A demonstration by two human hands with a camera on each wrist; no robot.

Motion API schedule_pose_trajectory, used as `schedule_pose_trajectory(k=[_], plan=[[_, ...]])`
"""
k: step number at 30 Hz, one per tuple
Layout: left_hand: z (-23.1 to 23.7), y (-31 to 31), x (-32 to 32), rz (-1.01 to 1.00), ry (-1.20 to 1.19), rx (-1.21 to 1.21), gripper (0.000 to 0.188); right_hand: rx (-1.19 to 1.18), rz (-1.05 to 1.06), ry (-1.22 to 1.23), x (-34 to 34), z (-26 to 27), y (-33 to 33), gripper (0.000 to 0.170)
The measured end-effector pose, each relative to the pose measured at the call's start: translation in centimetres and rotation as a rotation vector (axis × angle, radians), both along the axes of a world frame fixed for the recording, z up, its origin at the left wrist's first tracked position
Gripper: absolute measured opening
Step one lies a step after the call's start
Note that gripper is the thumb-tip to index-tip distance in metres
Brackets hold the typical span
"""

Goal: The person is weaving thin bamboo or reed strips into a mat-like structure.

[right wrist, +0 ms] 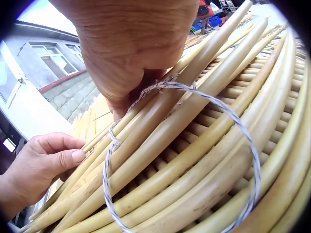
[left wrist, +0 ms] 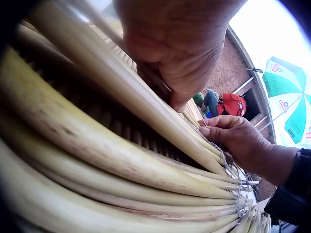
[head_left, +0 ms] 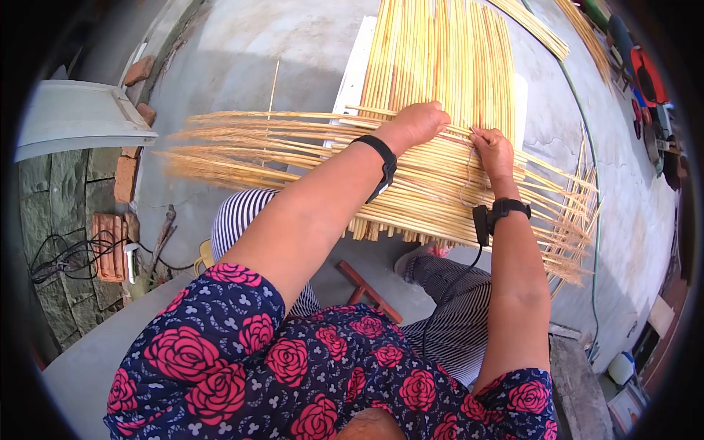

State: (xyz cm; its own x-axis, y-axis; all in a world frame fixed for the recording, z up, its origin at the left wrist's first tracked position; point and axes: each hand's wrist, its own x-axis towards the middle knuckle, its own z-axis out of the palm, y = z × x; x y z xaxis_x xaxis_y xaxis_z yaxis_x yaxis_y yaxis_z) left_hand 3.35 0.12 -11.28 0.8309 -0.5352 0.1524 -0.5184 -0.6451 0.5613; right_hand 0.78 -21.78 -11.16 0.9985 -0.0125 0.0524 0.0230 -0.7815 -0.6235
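Long, pale-yellow reed stalks [head_left: 433,165] lie crosswise over a layer of lengthwise stalks [head_left: 440,66]. My left hand [head_left: 424,123] pinches a crosswise stalk near its middle; in the right wrist view that hand [right wrist: 43,160] has its thumb laid against the stalk. Just to the right, the right hand [head_left: 495,154] pinches thin twine at the same stalk, fingertips close to those of the left. The left wrist view shows this right hand [left wrist: 243,141] with thumb and forefinger together. Grey-white twisted twine [right wrist: 255,160] wraps the stalks and hangs in a loose loop.
The stalks rest on a white board [head_left: 352,66]. Feathery reed tips [head_left: 209,147] stick out to the left, others to the right. More stalks [head_left: 532,29] lie on the concrete beyond. A green hose [head_left: 587,139] runs along the right; a reddish wooden bar [head_left: 370,292] is below.
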Motion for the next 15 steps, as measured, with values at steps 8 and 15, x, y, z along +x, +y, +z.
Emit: schedule_pose_trajectory(k=[8, 15], plan=[[-0.3, 0.1, 0.0, 0.021, 0.014, -0.031, 0.010, 0.452, -0.244, 0.086, -0.4, 2.8, 1.7, 0.010], [0.9, 0.3, -0.1, 0.019, 0.079, 0.034, 0.014, 0.635, -0.437, 0.227, -7.4, 2.5, 6.1, 0.019]])
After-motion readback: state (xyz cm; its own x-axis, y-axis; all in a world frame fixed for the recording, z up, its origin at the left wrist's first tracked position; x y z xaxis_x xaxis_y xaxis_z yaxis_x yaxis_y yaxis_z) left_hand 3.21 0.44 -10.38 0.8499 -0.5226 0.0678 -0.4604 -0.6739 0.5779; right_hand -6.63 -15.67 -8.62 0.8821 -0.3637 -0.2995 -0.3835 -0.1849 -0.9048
